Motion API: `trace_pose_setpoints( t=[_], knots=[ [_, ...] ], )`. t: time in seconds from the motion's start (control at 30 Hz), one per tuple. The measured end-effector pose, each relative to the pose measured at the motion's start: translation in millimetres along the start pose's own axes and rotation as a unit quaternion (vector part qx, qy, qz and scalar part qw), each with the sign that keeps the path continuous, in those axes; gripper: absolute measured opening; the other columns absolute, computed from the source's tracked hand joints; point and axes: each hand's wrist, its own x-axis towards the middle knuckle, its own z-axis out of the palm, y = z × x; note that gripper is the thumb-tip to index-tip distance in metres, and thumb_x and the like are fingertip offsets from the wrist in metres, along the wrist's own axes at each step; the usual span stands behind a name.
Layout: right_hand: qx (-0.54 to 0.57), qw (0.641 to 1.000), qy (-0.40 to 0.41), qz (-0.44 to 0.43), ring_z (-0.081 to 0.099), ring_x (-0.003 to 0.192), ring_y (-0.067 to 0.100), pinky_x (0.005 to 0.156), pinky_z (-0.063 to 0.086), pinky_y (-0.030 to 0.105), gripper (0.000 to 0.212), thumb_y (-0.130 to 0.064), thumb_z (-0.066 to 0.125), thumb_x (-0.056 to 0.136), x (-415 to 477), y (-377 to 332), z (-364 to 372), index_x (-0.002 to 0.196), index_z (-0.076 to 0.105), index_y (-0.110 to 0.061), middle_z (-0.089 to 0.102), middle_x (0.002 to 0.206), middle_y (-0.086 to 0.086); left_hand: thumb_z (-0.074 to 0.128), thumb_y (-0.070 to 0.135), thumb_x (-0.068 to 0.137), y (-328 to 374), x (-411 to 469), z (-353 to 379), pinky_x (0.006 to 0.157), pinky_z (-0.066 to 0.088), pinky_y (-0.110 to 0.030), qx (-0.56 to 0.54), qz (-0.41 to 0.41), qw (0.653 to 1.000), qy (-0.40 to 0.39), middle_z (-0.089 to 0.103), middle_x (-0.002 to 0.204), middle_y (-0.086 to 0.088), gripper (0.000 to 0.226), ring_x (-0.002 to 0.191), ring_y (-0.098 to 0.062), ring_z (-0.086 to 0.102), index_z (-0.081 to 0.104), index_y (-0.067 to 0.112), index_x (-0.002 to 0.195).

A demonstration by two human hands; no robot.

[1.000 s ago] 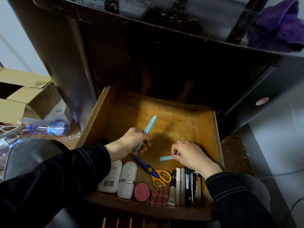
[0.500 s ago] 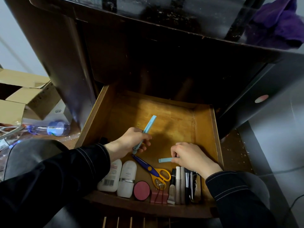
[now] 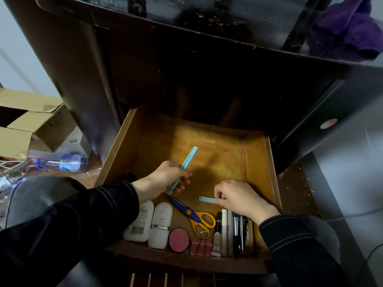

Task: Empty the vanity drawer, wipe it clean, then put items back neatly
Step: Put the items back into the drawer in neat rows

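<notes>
From the head view, the wooden drawer (image 3: 271,166) stands pulled out, with its far half bare and its things lined along the near edge: two white bottles (image 3: 139,222), a pink compact (image 3: 179,239), scissors (image 3: 193,214) and a row of pens and tubes (image 3: 228,233). The left hand (image 3: 163,180) has a closed grip round the lower part of a light blue tool (image 3: 189,158), whose far end points up over the drawer floor. The right hand (image 3: 238,197) pinches one end of a short blue piece (image 3: 207,199), low over the floor; I cannot tell whether it touches. That end-only grip looks weak, so the piece may slip and slide in among the row. The right wrist lies over the pens, and a careless pull back would likely drag them askew. The tool's near end sits just beside the scissors' tip and could nudge them.
</notes>
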Motion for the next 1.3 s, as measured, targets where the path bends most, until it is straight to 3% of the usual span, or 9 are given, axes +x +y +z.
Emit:
trace_pose_setpoints(
  t=[0.13, 0.2, 0.3, 0.4, 0.47, 0.73, 0.93, 1.13, 1.3],
  knots=[
    [0.053, 0.998, 0.03, 0.035, 0.062, 0.082, 0.005, 0.068, 0.055, 0.027, 0.015, -0.043, 0.062, 0.096, -1.1, 3.9, -1.7, 0.087, 0.063, -0.031, 0.061, 0.092, -0.015, 0.071, 0.017, 0.09, -1.5, -2.5, 1.4, 0.046, 0.045, -0.023, 0.035, -0.002, 0.999, -0.03, 0.07, 0.074, -0.001, 0.018, 0.055, -0.009, 0.058, 0.071, 0.005, 0.105],
    [0.076, 0.988, 0.122, 0.06, 0.06, 0.087, -0.002, 0.066, 0.045, 0.012, 0.006, -0.038, 0.059, 0.097, 0.4, 5.7, -6.7, 0.1, 0.063, -0.034, 0.058, 0.1, -0.021, 0.069, 0.016, 0.091, -1.6, -2.8, 3.9, 0.043, 0.04, -0.022, 0.095, 0.012, 0.995, -0.036, 0.068, 0.071, 0.0, 0.017, 0.051, -0.007, 0.052, 0.072, 0.004, 0.102],
    [0.127, 0.96, 0.243, 0.062, 0.051, 0.094, -0.01, 0.071, 0.04, 0.009, 0.03, -0.033, 0.062, 0.095, 2.8, 6.9, -15.3, 0.124, 0.059, -0.037, 0.05, 0.114, -0.026, 0.065, 0.014, 0.093, 2.6, -3.9, 13.6, 0.044, 0.037, -0.022, 0.218, 0.055, 0.972, -0.074, 0.064, 0.069, -0.001, 0.012, 0.048, -0.008, 0.048, 0.072, 0.004, 0.095],
    [0.137, 0.979, 0.148, 0.01, 0.048, 0.109, -0.007, 0.084, 0.04, 0.015, 0.029, -0.04, 0.063, 0.092, 2.2, 4.4, -13.0, 0.121, 0.063, -0.042, 0.053, 0.117, -0.028, 0.064, 0.012, 0.094, 8.2, -5.3, 25.7, 0.047, 0.037, -0.023, 0.241, 0.085, 0.96, -0.114, 0.068, 0.072, 0.0, 0.01, 0.053, -0.01, 0.049, 0.072, 0.011, 0.099],
    [0.135, 0.985, 0.104, 0.012, 0.056, 0.1, -0.002, 0.081, 0.047, 0.023, 0.018, -0.04, 0.067, 0.092, 1.9, 6.2, -7.8, 0.11, 0.069, -0.041, 0.059, 0.105, -0.024, 0.063, 0.011, 0.095, 11.2, -5.9, 29.0, 0.045, 0.039, -0.021, 0.215, 0.079, 0.965, -0.125, 0.073, 0.078, -0.002, 0.018, 0.053, -0.01, 0.051, 0.068, 0.01, 0.113],
    [0.115, 0.985, 0.125, 0.039, 0.055, 0.097, 0.0, 0.082, 0.05, 0.025, 0.014, -0.033, 0.062, 0.098, 1.8, 11.8, -3.0, 0.111, 0.067, -0.037, 0.063, 0.105, -0.021, 0.058, 0.006, 0.098, 13.3, -6.9, 15.9, 0.045, 0.044, -0.022, 0.063, 0.019, 0.997, -0.04, 0.069, 0.08, -0.014, 0.018, 0.054, -0.014, 0.055, 0.066, -0.002, 0.113],
    [0.125, 0.983, 0.133, 0.033, 0.058, 0.097, -0.002, 0.083, 0.053, 0.023, 0.019, -0.037, 0.064, 0.097, 2.4, 4.4, -4.8, 0.116, 0.067, -0.037, 0.066, 0.108, -0.02, 0.048, 0.008, 0.104, 13.0, -5.1, 18.4, 0.049, 0.046, -0.027, -0.001, -0.001, 0.997, -0.071, 0.066, 0.078, -0.014, 0.02, 0.058, -0.019, 0.057, 0.064, 0.001, 0.114],
    [0.163, 0.979, 0.108, 0.061, 0.062, 0.095, -0.002, 0.075, 0.048, 0.015, 0.029, -0.031, 0.05, 0.105, 2.4, 7.6, -2.2, 0.132, 0.057, -0.033, 0.068, 0.107, -0.018, 0.055, 0.017, 0.102, 5.0, -4.2, 16.5, 0.05, 0.049, -0.022, 0.218, 0.12, 0.967, -0.053, 0.07, 0.078, -0.002, 0.015, 0.056, -0.008, 0.061, 0.066, 0.009, 0.107],
    [0.112, 0.984, 0.139, 0.028, 0.054, 0.097, -0.005, 0.07, 0.043, 0.013, 0.034, -0.032, 0.065, 0.096, 2.1, 3.0, -3.7, 0.127, 0.051, -0.036, 0.047, 0.11, -0.026, 0.052, 0.017, 0.104, 4.0, -5.2, 17.3, 0.048, 0.048, -0.022, 0.221, 0.107, 0.967, -0.062, 0.069, 0.074, -0.002, 0.017, 0.055, -0.009, 0.059, 0.066, 0.008, 0.104]
  ],
)
